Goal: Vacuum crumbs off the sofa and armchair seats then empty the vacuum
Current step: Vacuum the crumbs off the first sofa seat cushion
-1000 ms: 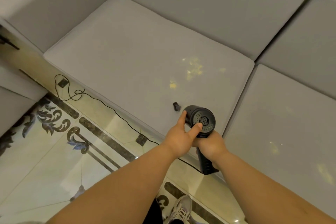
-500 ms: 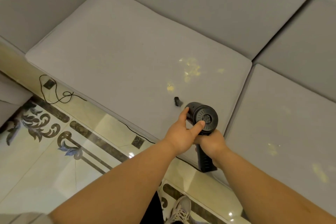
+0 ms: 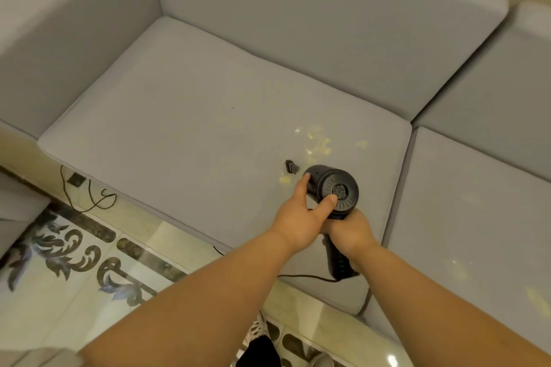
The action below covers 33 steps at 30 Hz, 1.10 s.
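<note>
Two hands met on a black handheld vacuum [image 3: 334, 191] over the front part of the grey sofa seat cushion [image 3: 185, 116] in the head view, the only view given. The right hand [image 3: 348, 234] was wrapped around the upper part of the handle, which ran down past the wrist toward the cushion's front edge. The left hand [image 3: 295, 217] clasped the round body from its left side, fingers reaching along the barrel and the thumb lying across the vented rear cap, which faced the camera. The vacuum's small dark nozzle [image 3: 290, 166] pointed away from the person and sat at or just above the fabric; whether it touched could not be told.

Pale yellow crumbs [image 3: 317, 143] lay scattered on the cushion just beyond the nozzle, and one small clump [image 3: 284, 180] sat just beside the nozzle's near side. Fainter yellow specks [image 3: 459, 270] showed on the neighbouring seat cushion [image 3: 477, 217] to the right.

A thin black cord [image 3: 307, 276] left the bottom of the handle and crossed the cushion's front face. Further left, a black cable [image 3: 89, 197] looped on the floor beside a small dark plug or adapter [image 3: 76, 179]. The glossy tiled floor [image 3: 74, 292] carried a dark scrollwork border. Part of a shoe [image 3: 320, 360] showed at the bottom edge, between the forearms.
</note>
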Each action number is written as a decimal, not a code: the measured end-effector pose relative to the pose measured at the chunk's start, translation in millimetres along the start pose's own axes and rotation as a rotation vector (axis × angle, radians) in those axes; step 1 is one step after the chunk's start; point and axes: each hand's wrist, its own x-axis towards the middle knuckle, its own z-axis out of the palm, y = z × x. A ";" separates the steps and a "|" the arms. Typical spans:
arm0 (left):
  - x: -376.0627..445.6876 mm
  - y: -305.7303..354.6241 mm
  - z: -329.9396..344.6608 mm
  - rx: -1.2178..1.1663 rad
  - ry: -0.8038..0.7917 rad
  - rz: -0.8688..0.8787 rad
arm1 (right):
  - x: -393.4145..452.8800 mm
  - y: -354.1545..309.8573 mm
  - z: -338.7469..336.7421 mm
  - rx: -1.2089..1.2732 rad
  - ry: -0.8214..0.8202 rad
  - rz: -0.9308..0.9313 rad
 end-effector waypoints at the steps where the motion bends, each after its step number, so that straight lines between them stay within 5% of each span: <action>1: 8.3 1.0 -3.9 0.000 0.004 0.000 | 7.4 -4.9 2.4 -0.011 -0.002 0.000; 33: -47.9 -25.1 67.3 -0.030 0.099 -0.072 | -20.1 64.9 -38.6 -0.036 -0.137 0.025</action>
